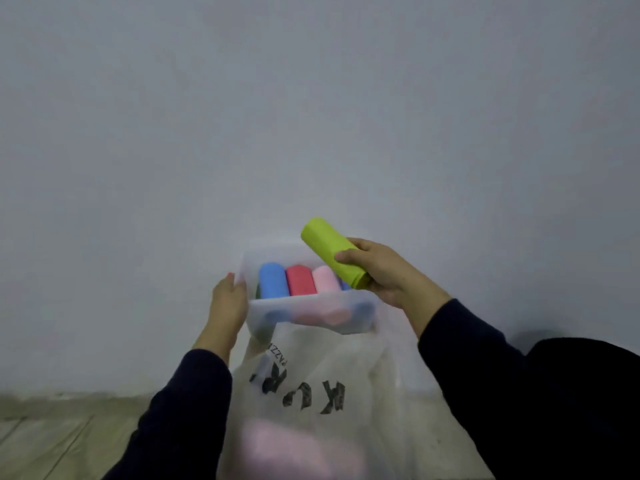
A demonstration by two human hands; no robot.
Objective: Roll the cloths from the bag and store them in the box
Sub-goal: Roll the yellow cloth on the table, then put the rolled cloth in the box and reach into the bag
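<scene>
A: What do we have at the left?

B: Our left hand (228, 303) lies against the left end wall of the box (311, 315). The fingers look fairly straight, pressed on the plastic, with the tips at the rim. We judge it is there to steady the box while the other hand loads it.

A: And the box itself?

B: It is a translucent plastic tub, sitting just beyond the bag, near the middle of the view. Rolled cloths lie side by side inside, running near to far. From left to right: a sliver of something dark at the left wall, too hidden to name, then a blue roll (273, 280), a red roll (299, 280) and a pink roll (325, 280), each touching the next. A bit of another blue shows at the right, mostly covered.

A: What is over it?

B: A green roll (330, 252), tilted, its far end raised and its near end low over the box's right side. Our right hand (384, 271) grips it, fingers curled over the top and thumb beneath. The tight hold likely keeps it from unrolling. It is not yet in the box; we judge it is headed for the space at the right.

A: And nearest us?

B: The bag (311, 393), thin white plastic with dark lettering, lies on the floor between our sleeves. A pink blur shows through its near end, probably another cloth awaiting rolling.
</scene>
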